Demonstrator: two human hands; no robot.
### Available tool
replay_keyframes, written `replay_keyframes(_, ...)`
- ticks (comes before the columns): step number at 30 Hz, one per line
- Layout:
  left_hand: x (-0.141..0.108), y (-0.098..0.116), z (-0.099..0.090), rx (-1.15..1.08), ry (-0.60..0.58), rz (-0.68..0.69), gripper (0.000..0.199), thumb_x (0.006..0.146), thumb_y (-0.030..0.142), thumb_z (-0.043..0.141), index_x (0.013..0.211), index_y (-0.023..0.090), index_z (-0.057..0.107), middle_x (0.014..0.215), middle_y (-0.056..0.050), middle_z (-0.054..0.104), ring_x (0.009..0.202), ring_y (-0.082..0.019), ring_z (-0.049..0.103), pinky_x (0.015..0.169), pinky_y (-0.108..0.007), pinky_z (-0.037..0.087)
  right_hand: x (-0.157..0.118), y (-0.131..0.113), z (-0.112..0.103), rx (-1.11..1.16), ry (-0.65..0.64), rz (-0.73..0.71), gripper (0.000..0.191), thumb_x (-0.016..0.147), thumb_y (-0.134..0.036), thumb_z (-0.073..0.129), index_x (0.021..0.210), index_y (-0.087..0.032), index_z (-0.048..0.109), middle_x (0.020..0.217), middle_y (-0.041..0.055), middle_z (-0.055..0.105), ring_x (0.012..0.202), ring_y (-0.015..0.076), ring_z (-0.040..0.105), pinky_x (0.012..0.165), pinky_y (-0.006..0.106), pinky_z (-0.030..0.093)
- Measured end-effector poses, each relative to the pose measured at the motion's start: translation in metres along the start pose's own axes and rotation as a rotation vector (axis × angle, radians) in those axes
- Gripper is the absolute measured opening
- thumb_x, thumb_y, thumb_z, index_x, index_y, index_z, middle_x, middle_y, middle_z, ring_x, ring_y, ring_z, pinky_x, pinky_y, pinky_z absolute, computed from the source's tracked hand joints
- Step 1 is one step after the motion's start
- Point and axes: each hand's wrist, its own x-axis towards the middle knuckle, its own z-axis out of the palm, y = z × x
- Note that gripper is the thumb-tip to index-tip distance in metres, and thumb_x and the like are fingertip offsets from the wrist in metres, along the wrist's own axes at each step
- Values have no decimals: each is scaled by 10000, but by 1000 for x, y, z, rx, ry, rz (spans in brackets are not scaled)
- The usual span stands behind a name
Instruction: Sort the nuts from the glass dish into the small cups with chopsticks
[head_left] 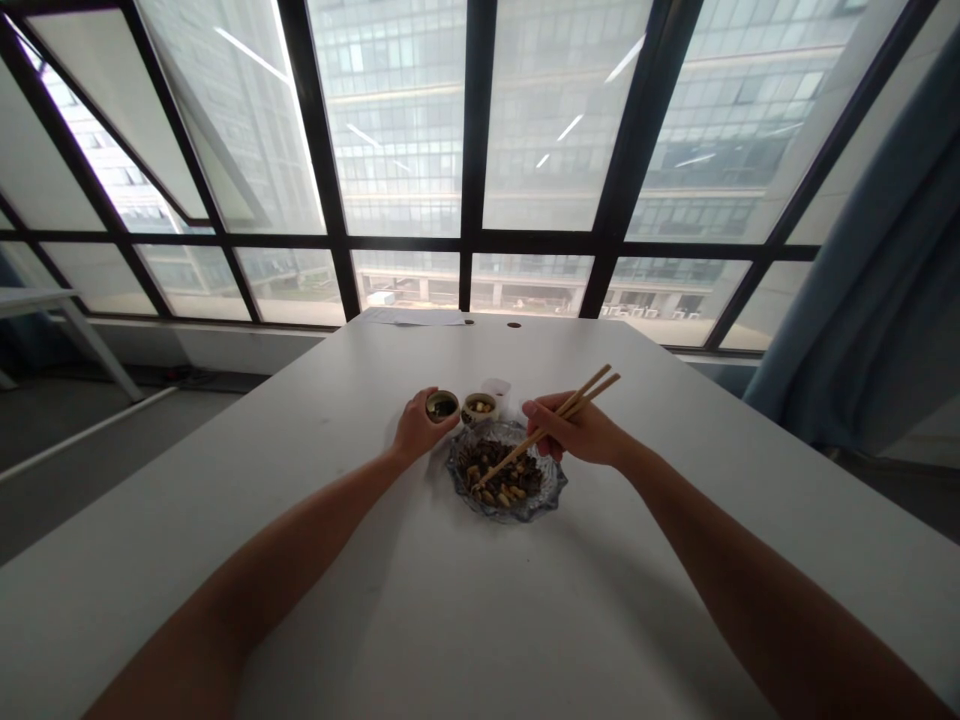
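My left hand [421, 428] is closed round a small cup [442, 407] with dark contents, tilted a little towards me. In my right hand [574, 432] is a pair of chopsticks [555, 421], their tips down among the food in a glass bowl [551, 497] with a wavy rim. Dark brown pieces [480, 455] and paler, peanut-like pieces [512, 493] lie mixed in that bowl. Just behind it, a second small cup [469, 415] holds a few pale pieces. Close to this cup is a clear plastic-looking item [496, 388], whose kind I cannot make out.
A white table [330, 620] carries everything. White paper [416, 317] lies at its far end, near two dark round spots. Beyond stand dark-framed windows [471, 120]. A blue curtain [862, 270] hangs at the right, and another white table [37, 300] stands at the left.
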Motion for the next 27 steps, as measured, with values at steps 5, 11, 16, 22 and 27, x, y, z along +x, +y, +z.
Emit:
replay_keyframes(5,0,2,0,2,1,-11,608,712,429,820,1227,189,605,1135,-114,727,1041,-274,704,958,-444,566,-1,-1,3,-30,-117,17,574,763,-719,681,615,-165,645,479,16,628,386,106,549,383,196,438)
replay_keyframes(11,0,1,0,3,1,-8,609,703,423,832,1223,197,609,1133,-113,727,1027,-272,706,949,-443,570,0,2,0,-96,-34,-41,558,784,-703,675,619,-171,642,491,15,629,396,105,543,389,195,428)
replay_keyframes(16,0,-3,1,-7,2,-10,612,700,413,833,1228,203,606,1130,-104,727,1017,-262,706,942,-432,573,-3,-1,-6,-65,-16,-11,615,798,-750,623,615,-163,647,459,24,616,362,103,522,367,197,412)
replay_keyframes(22,0,-1,-1,3,-4,-13,614,710,432,822,1228,186,605,1140,-123,725,1033,-277,705,953,-449,569,-2,1,-2,-91,-95,11,550,816,-685,646,617,-172,641,466,14,619,370,101,532,377,192,420)
replay_keyframes(27,0,0,0,9,-6,-12,617,712,430,820,1234,184,601,1160,-127,720,1036,-277,704,954,-454,568,-1,-1,3,-81,-134,8,520,811,-660,661,607,-183,622,473,8,619,380,108,542,375,193,421)
